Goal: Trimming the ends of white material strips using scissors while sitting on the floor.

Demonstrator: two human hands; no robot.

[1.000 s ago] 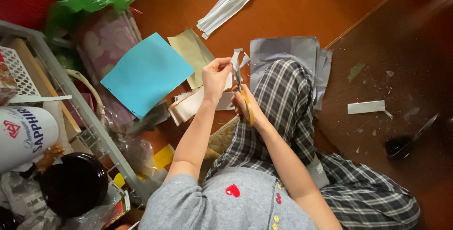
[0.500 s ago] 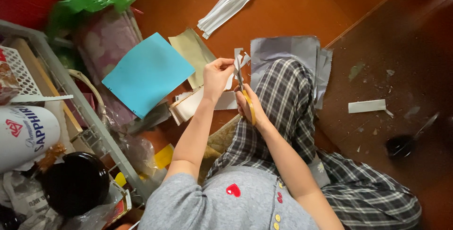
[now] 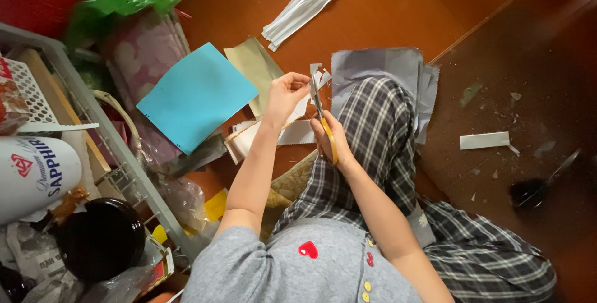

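Observation:
My left hand (image 3: 285,95) pinches a small grey-white piece of paper (image 3: 321,80) above my plaid-trousered knee (image 3: 379,129). My right hand (image 3: 329,136) grips yellow-handled scissors (image 3: 318,101), whose blades point up into that paper. The two hands are close together, almost touching. A stack of grey sheets (image 3: 388,67) lies on the floor just beyond the knee. Cut pale strips (image 3: 249,138) are piled under my left forearm.
A blue sheet (image 3: 196,95) and an olive sheet (image 3: 252,64) lie on the brown floor at left. A bundle of white strips (image 3: 301,8) lies farther off, and one white strip (image 3: 485,140) at right. A cluttered wire rack (image 3: 112,138) borders the left.
Both hands stay nearly in place over the knee. The paper piece and scissor blades have shifted slightly between the fingers.

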